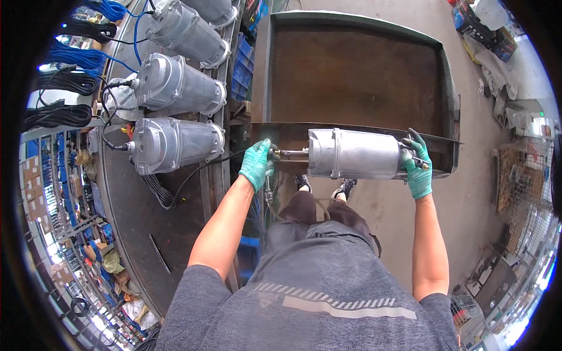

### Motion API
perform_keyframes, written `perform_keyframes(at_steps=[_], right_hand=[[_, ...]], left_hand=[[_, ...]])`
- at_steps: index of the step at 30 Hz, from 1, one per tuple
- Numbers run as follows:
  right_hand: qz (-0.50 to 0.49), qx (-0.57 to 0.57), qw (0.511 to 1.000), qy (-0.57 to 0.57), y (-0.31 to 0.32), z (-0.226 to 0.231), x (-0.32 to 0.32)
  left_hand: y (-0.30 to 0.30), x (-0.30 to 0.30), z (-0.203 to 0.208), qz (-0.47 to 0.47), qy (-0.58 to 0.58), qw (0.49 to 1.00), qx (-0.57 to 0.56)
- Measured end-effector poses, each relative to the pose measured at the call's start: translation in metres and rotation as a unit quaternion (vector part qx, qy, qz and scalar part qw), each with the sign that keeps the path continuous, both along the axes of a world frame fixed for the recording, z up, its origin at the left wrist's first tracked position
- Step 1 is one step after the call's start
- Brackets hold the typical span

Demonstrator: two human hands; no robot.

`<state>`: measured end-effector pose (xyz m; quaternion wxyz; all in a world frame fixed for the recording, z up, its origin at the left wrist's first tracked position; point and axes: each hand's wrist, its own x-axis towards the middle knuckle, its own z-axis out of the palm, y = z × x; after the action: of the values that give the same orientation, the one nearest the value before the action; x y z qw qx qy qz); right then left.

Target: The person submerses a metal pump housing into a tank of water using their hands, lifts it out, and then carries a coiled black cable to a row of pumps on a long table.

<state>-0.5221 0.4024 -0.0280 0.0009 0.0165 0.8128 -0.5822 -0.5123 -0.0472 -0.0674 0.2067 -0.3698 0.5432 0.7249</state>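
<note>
A silver cylindrical metal pump or motor housing point(366, 153) lies sideways over the near edge of a rusty metal tank point(357, 76). My right hand point(417, 167), in a green glove with dark fingertips, is closed round the housing's right end, by a small brass-tipped fitting point(422, 164). My left hand point(256, 165), gloved alike, is closed at the outer end of a thin metal rod point(293, 153) that reaches the housing's left end. Below that hand hangs a metal hose fitting point(268, 192); whether it belongs to the rod I cannot tell.
Several similar housings point(178, 145) with cables stand in a row on the dark workbench point(140, 216) at left. Coiled blue and black cables point(67, 82) lie beyond them. A blue bin point(243, 67) sits between bench and tank. Wire cages point(524, 216) stand at right.
</note>
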Motion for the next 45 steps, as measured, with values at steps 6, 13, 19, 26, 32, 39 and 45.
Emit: perform_keyframes(at_steps=[6,13,19,26,32,39,45], right_hand=[[-0.002,0.032,0.999,0.005,-0.002,-0.004,0.0],[-0.003,0.046,0.999,0.009,-0.005,-0.002,-0.001],[-0.007,0.031,0.999,0.011,-0.003,-0.005,-0.001],[0.0,0.048,0.999,0.019,-0.003,-0.009,-0.002],[-0.005,0.059,0.998,0.031,-0.002,-0.012,-0.004],[-0.01,0.052,0.998,0.016,-0.003,-0.009,-0.003],[-0.01,0.049,0.999,0.015,-0.002,-0.009,-0.002]], left_hand=[[0.003,-0.003,0.006,-0.025,-0.016,1.0,-0.002],[0.0,-0.005,0.007,-0.042,-0.033,0.998,0.02],[0.003,-0.006,0.005,-0.052,-0.034,0.998,0.001],[0.012,-0.007,0.002,-0.064,-0.025,0.995,-0.068],[0.016,-0.01,0.007,-0.063,-0.035,0.995,-0.071],[0.018,-0.009,0.01,-0.063,-0.042,0.995,-0.072],[0.019,-0.009,0.01,-0.057,-0.043,0.994,-0.081]])
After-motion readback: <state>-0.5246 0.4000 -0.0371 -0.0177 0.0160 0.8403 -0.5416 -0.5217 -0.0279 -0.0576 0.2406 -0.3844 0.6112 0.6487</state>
